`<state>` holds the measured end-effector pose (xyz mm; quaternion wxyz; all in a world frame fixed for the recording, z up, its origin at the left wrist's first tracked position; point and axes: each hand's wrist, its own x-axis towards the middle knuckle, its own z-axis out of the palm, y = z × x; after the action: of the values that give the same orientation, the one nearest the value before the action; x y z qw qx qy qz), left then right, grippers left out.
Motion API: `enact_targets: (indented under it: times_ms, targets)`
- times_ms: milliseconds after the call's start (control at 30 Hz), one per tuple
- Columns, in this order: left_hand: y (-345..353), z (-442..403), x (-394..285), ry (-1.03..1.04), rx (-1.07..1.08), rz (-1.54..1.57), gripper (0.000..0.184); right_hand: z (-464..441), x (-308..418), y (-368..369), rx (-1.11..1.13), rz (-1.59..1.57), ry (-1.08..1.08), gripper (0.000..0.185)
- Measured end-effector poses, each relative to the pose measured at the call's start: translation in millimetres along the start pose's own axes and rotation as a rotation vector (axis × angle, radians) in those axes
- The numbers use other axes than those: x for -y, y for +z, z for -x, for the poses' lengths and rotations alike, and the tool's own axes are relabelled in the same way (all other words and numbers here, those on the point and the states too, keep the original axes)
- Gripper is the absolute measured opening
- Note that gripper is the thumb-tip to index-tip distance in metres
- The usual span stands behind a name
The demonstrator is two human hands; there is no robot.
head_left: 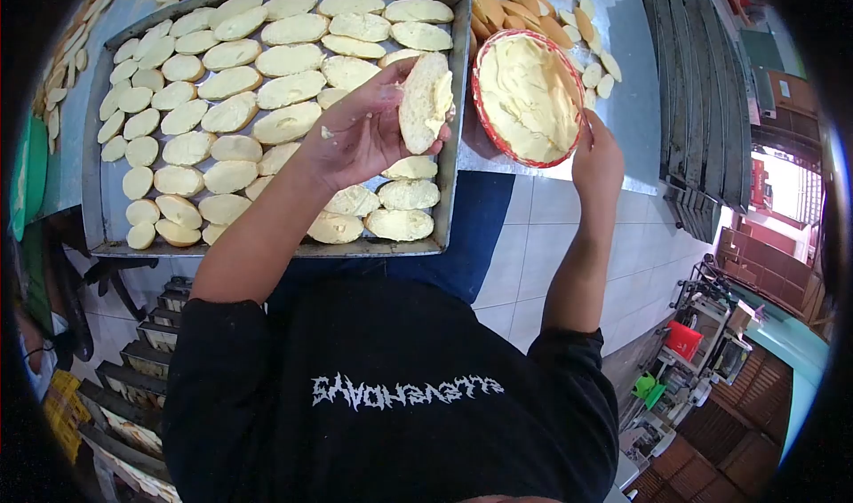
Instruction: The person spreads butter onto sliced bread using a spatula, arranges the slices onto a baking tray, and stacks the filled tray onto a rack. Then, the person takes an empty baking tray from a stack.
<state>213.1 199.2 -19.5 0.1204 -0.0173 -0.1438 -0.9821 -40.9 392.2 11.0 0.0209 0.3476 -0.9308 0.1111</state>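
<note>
So we're at a metal-topped table, with a pale tiled floor past its near edge. Closest in, our left hand has its fingers closed around an oval bread slice, held up over the tray's right side. The slice's long axis points roughly away from our body, so one long edge faces the bowl, and that's the edge with a thick lump of creamy spread on it.

The big relation here, we'd say, is slice to bowl: the red-rimmed bowl sits just right of the left-hand grip, with a small gap between, and it's loaded with the same sort of spread. Our right hand is the nearer one to it, fingers curled in at the rim on the far side from the slice. Honestly we can't tell whether it's pinching the rim or a tool handle.

Under and left of the left-hand grip is the big tray, with rows of coated slices, lots of them lying more sideways than ours. Beyond the bowl there's a pile of brown-crusted bread pieces, and well off to the right of both hands, some dark metal racks.
</note>
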Motion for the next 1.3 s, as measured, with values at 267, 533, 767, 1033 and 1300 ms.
enact_targets:
  times_ms: [267, 533, 767, 1033, 1300]
  targets:
    - [-1, 1, 0, -0.001, -0.036, -0.07, 0.056, -14, 18, 3, 0.157, -0.183, 0.001, 0.03]
    - [-3, 0, -2, 0.0, -0.068, -0.036, 0.051, -5, 12, 3, 0.396, -0.857, 0.175, 0.034]
    - [-5, 1, 2, -0.044, -0.143, -0.054, 0.046, 49, 24, -11, 0.46, -1.345, 0.118, 0.035]
    - [-7, 0, 9, -0.092, 0.011, 0.083, 0.048, 93, 73, 1, 0.045, -0.741, -0.458, 0.04]
    - [-3, 4, 4, -0.035, 0.035, 0.118, 0.048, 81, 68, -4, -0.086, -0.412, -0.685, 0.042]
